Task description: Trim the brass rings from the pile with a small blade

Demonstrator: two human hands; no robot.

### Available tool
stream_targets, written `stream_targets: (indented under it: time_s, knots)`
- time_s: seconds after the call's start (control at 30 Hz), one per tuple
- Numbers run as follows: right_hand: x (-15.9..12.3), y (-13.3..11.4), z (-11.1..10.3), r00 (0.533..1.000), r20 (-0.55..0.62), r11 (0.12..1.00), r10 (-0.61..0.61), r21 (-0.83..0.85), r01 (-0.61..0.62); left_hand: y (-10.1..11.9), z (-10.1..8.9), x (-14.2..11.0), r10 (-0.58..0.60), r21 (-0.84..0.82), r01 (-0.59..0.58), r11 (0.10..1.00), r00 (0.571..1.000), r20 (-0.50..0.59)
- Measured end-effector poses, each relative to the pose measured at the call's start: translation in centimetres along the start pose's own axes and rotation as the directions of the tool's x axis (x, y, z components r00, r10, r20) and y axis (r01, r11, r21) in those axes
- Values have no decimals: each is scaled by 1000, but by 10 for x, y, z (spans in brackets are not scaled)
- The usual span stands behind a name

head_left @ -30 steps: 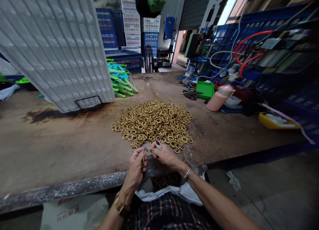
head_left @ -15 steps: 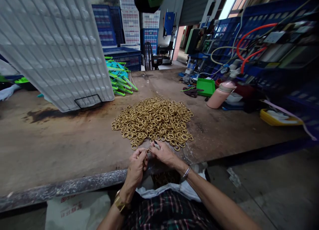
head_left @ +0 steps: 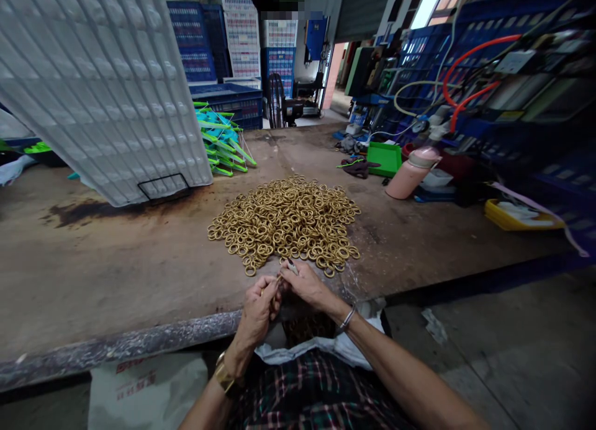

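Note:
A heap of gold-coloured rings (head_left: pixel 288 216) lies on the table just beyond my hands. My left hand (head_left: pixel 261 304) is closed, with a gold-coloured ring (head_left: pixel 279 279) pinched at its fingertips. More rings may sit inside the curled fingers, but they are mostly covered. Close beside it, my right hand (head_left: pixel 305 285) is closed around a small pale tool with a dark tip (head_left: pixel 292 267), whose exact kind I cannot make out. The fingertips of both hands meet at the ring. Below, between the table edge and my lap, an open white bag (head_left: pixel 298 353) shows a dark inside.
On the brown table (head_left: pixel 153 262), a tall ribbed white panel (head_left: pixel 107 95) stands left, beside green and turquoise frames (head_left: pixel 226 141). To the right are a pink bottle (head_left: pixel 412 174), a green tray (head_left: pixel 384 159), dark gloves (head_left: pixel 357 166) and a yellow tray (head_left: pixel 521 216). Stacked crates (head_left: pixel 242 39) stand behind.
The view has tilted slightly. My hands stay almost in place, with small finger movements at the ring. The heap looks the same.

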State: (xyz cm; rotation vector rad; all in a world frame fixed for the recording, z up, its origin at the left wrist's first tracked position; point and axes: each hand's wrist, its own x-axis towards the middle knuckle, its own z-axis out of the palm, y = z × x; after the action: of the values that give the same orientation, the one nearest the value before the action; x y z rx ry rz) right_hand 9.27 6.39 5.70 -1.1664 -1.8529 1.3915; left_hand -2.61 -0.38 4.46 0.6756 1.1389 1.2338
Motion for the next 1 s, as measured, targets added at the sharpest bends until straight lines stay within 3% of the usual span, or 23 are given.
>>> stream_targets:
  time_s: [0.13,0.2,0.33,0.47,0.8,0.9,1.0]
  knots:
    - [-4,6,-1,991,-60,948,-120,-304,97,-1,-1,1,7,8,-7,1000,1000,-29]
    - [-8,8,-2,984,14,866,-179,-472,165,-1,-1,2,10,28,-9,1000,999,-51]
    - [-17,7,-1,980,125,713,-157,-672,200,0,0,1,25,82,-19,996,997,-69]
    - [-19,4,0,980,144,637,-135,-745,197,2,1,-1,41,123,-31,992,996,-79]
    - [-16,6,2,993,116,576,0,-812,94,7,0,-9,122,222,-108,969,991,-49]
    - [-10,15,-4,998,62,553,17,-832,42,6,5,-24,-8,192,-4,981,998,63]
    - [-3,21,-8,999,-17,571,-35,-821,6,-5,11,-40,-268,113,249,962,941,205]
